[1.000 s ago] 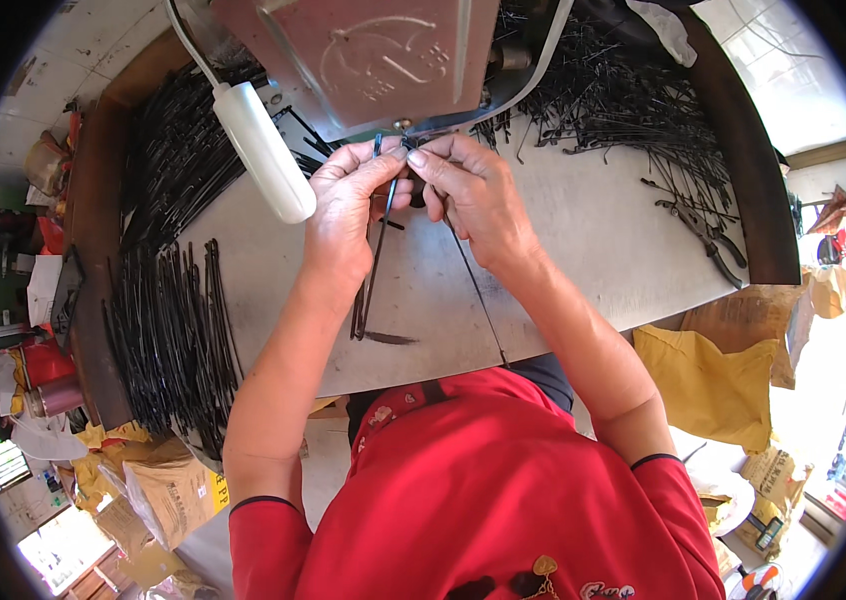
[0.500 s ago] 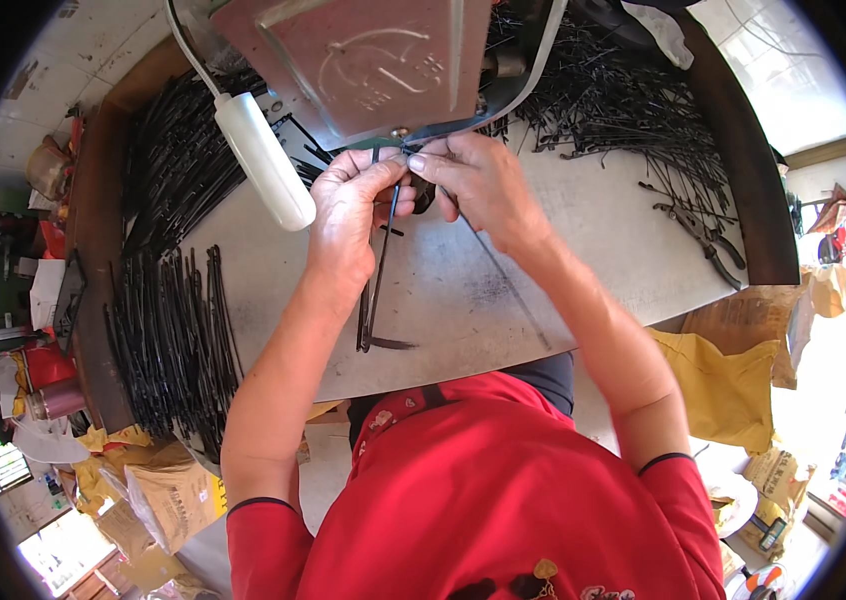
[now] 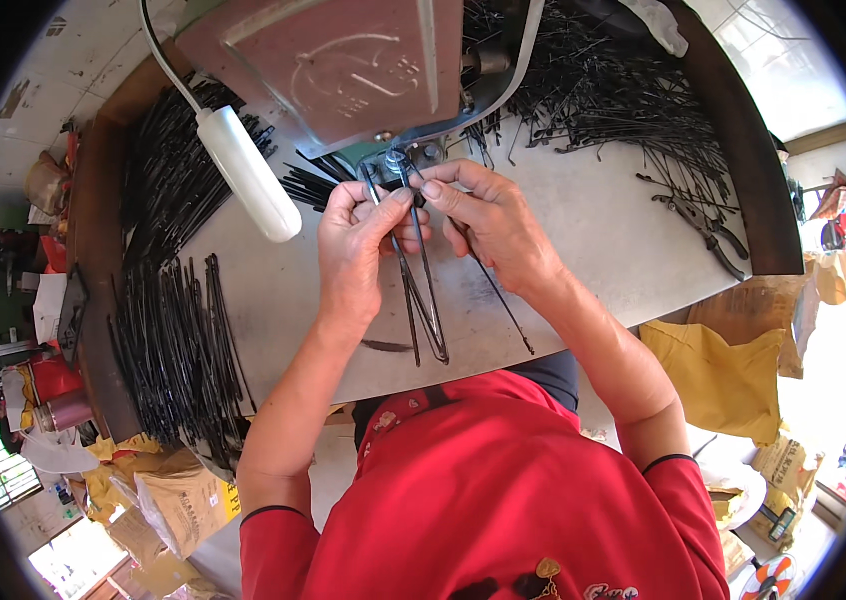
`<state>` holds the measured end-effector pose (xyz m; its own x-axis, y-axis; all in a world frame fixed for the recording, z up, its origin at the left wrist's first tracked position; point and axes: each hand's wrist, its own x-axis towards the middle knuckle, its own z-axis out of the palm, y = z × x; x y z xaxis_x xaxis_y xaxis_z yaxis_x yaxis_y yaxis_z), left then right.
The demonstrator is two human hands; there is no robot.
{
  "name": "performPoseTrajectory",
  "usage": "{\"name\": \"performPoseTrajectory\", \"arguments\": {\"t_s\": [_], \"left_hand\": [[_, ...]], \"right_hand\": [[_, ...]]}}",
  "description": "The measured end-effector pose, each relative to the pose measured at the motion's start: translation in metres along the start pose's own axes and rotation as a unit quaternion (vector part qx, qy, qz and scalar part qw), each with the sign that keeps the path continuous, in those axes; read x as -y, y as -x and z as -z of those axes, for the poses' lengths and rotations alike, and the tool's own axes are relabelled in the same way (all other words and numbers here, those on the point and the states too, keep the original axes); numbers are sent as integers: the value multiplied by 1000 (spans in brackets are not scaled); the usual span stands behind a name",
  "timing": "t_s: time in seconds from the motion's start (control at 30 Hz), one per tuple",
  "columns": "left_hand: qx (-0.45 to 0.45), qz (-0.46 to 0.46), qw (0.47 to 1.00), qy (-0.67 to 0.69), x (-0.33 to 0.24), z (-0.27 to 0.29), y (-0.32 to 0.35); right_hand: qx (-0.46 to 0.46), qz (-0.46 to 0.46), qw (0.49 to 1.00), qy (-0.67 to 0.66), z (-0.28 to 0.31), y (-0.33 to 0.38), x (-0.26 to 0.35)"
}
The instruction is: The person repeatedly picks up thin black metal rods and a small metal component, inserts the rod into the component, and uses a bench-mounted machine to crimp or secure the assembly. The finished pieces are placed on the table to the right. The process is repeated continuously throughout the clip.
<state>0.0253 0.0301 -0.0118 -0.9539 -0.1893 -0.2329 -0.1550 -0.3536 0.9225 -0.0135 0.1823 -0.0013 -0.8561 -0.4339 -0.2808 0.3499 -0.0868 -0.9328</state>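
Observation:
My left hand (image 3: 353, 250) is closed, thumb against fingers, on a folded set of thin black metal umbrella ribs (image 3: 435, 328), whose joined bend hangs toward the table's front edge. My right hand (image 3: 505, 228) pinches another thin black rib (image 3: 506, 303), which slants down to the right. Both sets of fingertips are close together just below the small metal working head (image 3: 397, 161) of a machine. The upper ends of the ribs reach up to that head. Whether they touch it, and how the ends meet between my fingers, I cannot tell.
The machine's reddish cover (image 3: 328, 70) overhangs my hands, with a white tube lamp (image 3: 248, 175) beside it. Black ribs lie in a left bundle (image 3: 173, 335), an upper-left pile (image 3: 158, 185) and a tangled right pile (image 3: 623, 105). Pliers (image 3: 711, 238) rest near the table's raised right rim (image 3: 758, 190).
My hands have drawn slightly down from the machine head, uncovering more of it. The folded ribs' lower end has swung right, and the whole view has shifted a little.

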Motion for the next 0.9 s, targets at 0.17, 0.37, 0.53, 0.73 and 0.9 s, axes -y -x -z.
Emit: {"name": "performPoseTrajectory", "arguments": {"t_s": [0.17, 0.37, 0.53, 0.73, 0.9], "left_hand": [[26, -1, 999, 47, 1, -3, -3], [26, -16, 998, 52, -1, -7, -2], [0, -50, 998, 33, -6, -10, -4], [-6, -59, 998, 23, 0, -7, -8], [-6, -66, 997, 26, 0, -7, -8]], "right_hand": [[-2, 16, 999, -37, -3, 0, -3], [22, 9, 1000, -11, 3, -3, 5], [27, 17, 999, -38, 3, -9, 11], [35, 18, 999, -16, 2, -14, 6], [37, 24, 999, -26, 0, -13, 5]]}}
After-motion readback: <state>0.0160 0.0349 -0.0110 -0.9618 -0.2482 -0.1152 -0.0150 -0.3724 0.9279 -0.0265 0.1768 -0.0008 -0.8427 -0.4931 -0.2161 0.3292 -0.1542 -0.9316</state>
